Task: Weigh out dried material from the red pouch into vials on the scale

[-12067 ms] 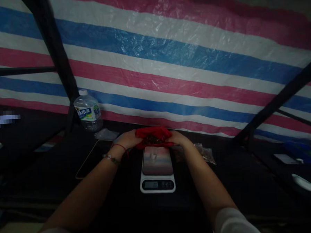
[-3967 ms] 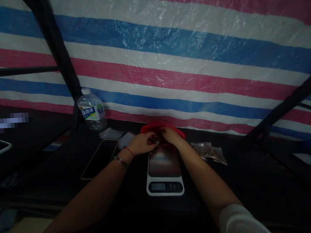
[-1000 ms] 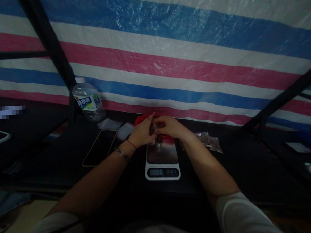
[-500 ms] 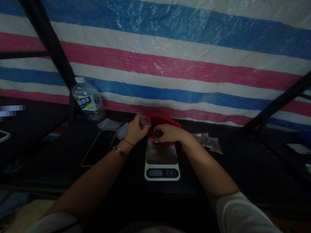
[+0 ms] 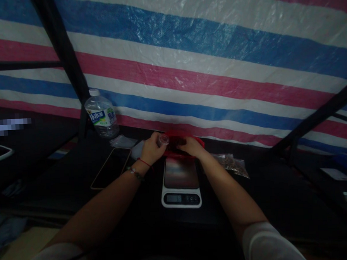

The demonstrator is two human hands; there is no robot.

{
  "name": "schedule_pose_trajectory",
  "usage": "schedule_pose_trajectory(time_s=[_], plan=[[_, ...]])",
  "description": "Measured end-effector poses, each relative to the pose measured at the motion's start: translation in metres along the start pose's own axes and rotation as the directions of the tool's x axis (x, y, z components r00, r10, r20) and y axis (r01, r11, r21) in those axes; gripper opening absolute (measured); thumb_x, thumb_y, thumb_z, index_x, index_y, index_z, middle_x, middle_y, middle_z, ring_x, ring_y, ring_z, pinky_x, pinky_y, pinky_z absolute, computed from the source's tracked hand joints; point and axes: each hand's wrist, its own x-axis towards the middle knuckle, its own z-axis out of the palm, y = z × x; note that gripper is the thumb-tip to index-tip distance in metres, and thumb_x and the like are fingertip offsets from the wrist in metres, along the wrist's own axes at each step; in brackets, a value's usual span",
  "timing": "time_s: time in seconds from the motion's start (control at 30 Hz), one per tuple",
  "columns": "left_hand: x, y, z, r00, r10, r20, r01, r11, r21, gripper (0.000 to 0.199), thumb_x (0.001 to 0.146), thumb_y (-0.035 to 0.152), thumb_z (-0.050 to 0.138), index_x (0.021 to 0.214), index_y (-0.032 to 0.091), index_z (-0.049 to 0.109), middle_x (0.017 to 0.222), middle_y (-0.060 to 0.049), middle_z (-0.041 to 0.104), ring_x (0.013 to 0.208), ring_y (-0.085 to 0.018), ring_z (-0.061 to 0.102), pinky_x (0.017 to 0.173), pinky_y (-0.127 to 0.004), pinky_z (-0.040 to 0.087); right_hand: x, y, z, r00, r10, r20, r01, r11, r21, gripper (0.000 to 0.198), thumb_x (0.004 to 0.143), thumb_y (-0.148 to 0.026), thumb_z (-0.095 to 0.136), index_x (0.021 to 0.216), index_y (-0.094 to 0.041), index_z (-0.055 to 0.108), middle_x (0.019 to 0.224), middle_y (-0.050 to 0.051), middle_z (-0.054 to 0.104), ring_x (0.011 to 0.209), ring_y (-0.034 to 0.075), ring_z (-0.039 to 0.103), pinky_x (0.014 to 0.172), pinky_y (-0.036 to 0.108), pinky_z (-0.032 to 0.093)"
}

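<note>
My left hand is closed round a small clear plastic cup, its round rim tilted toward me, beside a red bag. Over the bag's mouth, my right hand has its fingers curled down into dark contents; what they grip is hidden in shadow. A white kitchen scale stands just in front of the bag, its metal plate bare and its small display lit. To the right of my right wrist lie small clear bags with brown bits inside.
A phone lies left of the scale, with clear plastic bags behind it. A large clear bottle stands at the back left. Striped plastic sheeting hangs behind the black table, between dark slanted bars.
My right hand has moved from above the scale's back edge to the red bag, fingers now lower in it. The left hand keeps the cup. The view has shifted slightly.
</note>
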Motion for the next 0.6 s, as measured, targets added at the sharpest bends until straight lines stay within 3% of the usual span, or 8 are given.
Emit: schedule_pose_trajectory(time_s=[0.23,0.4,0.5,0.6], plan=[[-0.001,0.0,-0.001,1.0,0.014,-0.012,-0.014,1.0,-0.014,0.019,0.077,0.033,0.058,0.092,0.022,0.051,0.082,-0.003,0.069,0.075,-0.02,0.067,0.067,-0.028,0.049,0.004,0.013,0.001,0.984,-0.076,0.159,0.035,0.968,0.25,0.038,0.07,-0.011,0.064,0.107,-0.017,0.066,0.102,0.005,0.072,0.092,0.018,0.066,0.087,0.032,0.05],[-0.001,0.001,-0.002,1.0,-0.002,-0.027,0.002,1.0,-0.002,0.021,0.077,0.033,0.058,0.093,0.023,0.05,0.083,-0.003,0.068,0.075,-0.02,0.067,0.067,-0.028,0.049,0.0,0.005,0.002,0.951,-0.236,0.2,0.128,0.888,0.441,0.037,0.07,-0.018,0.068,0.106,-0.015,0.062,0.105,0.008,0.069,0.094,0.018,0.064,0.088,0.033,0.049],[-0.002,0.003,-0.004,0.999,0.007,-0.05,-0.007,1.0,-0.008,0.022,0.076,0.032,0.058,0.093,0.022,0.048,0.086,-0.004,0.068,0.078,-0.02,0.067,0.069,-0.028,0.05,-0.004,-0.003,0.002,0.925,-0.279,0.256,0.161,0.902,0.401,0.038,0.07,-0.018,0.069,0.107,-0.014,0.06,0.104,0.008,0.068,0.092,0.017,0.063,0.085,0.031,0.049],[-0.003,0.006,-0.005,0.996,0.031,-0.083,-0.033,0.999,-0.029,0.027,0.074,0.03,0.059,0.096,0.022,0.047,0.087,-0.003,0.067,0.078,-0.019,0.066,0.07,-0.028,0.051,-0.008,-0.01,-0.002,0.945,-0.225,0.237,0.162,0.952,0.259,0.037,0.068,-0.014,0.068,0.105,-0.014,0.06,0.099,0.006,0.067,0.086,0.016,0.063,0.079,0.03,0.049]])
